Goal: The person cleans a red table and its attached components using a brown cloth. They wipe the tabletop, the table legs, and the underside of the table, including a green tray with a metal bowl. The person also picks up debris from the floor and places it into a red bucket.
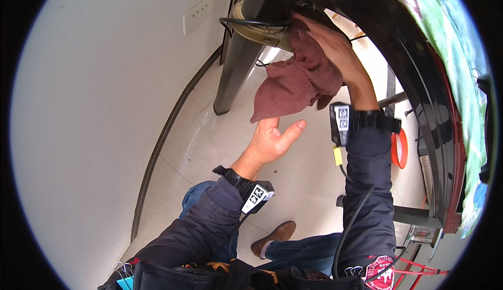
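Note:
A reddish-brown cloth (294, 83) hangs in loose folds beneath the dark frame of a table. My right hand (334, 46) lies against the cloth's upper part, its fingers reaching up under the frame; whether they grip the cloth is hard to see. Lower down, my left hand (275, 138) is at the cloth's bottom edge, thumb spread apart, the other fingers hidden behind the fabric. Beside the cloth's top, a yellowish round-edged part (259, 34) sits around the dark table leg (239, 73), with a black cable (255, 22) across it.
A white wall with a socket panel (198, 14) rises at the left, above a dark skirting strip (157, 148). The dark table frame (416, 66) curves along the right under a green and blue cloth (444, 26). An orange-rimmed container (400, 148) stands beyond my right sleeve.

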Demonstrator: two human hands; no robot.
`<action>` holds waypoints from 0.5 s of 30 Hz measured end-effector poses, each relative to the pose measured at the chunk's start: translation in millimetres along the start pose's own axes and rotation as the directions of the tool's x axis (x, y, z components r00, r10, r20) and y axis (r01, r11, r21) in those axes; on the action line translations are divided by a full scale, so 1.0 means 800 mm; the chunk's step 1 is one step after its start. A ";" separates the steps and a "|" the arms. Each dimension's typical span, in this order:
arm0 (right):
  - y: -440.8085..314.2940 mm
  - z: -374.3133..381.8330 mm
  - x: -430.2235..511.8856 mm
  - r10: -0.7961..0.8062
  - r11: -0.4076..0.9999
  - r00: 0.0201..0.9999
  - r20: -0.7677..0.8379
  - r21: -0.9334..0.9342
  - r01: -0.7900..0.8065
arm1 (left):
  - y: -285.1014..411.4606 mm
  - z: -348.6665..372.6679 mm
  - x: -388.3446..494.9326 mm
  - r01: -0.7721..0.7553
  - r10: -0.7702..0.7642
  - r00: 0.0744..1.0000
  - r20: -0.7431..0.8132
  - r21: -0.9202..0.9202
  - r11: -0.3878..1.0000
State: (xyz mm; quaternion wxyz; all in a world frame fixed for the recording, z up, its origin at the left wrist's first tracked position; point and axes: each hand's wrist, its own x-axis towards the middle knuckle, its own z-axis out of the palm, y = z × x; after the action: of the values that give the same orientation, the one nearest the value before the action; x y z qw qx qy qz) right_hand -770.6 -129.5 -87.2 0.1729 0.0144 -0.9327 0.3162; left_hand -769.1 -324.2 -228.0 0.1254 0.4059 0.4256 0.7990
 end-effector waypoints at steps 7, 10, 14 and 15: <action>0.036 -0.012 0.074 0.103 0.961 0.988 0.117 -0.269 -0.068 | 0.001 -0.010 0.009 0.011 -0.010 0.999 -0.035 0.021 1.000; 0.039 -0.014 0.088 0.191 0.940 0.973 0.132 -0.311 -0.142 | 0.000 -0.016 0.017 0.054 -0.052 0.996 0.066 -0.030 0.998; 0.046 -0.013 0.088 0.274 0.886 0.960 0.059 -0.403 -0.228 | 0.007 -0.015 0.017 0.152 -0.152 0.987 0.043 0.011 0.988; 0.045 -0.012 0.081 0.212 0.873 0.976 0.046 -0.458 -0.169 | 0.010 -0.014 0.015 0.201 -0.202 0.979 0.032 0.018 0.979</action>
State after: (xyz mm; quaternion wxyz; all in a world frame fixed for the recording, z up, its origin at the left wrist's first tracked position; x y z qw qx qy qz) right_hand -833.6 -89.7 -80.1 0.0952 -0.1033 -0.9845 0.1052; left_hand -784.1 -329.4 -218.7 0.2100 0.3750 0.4681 0.7721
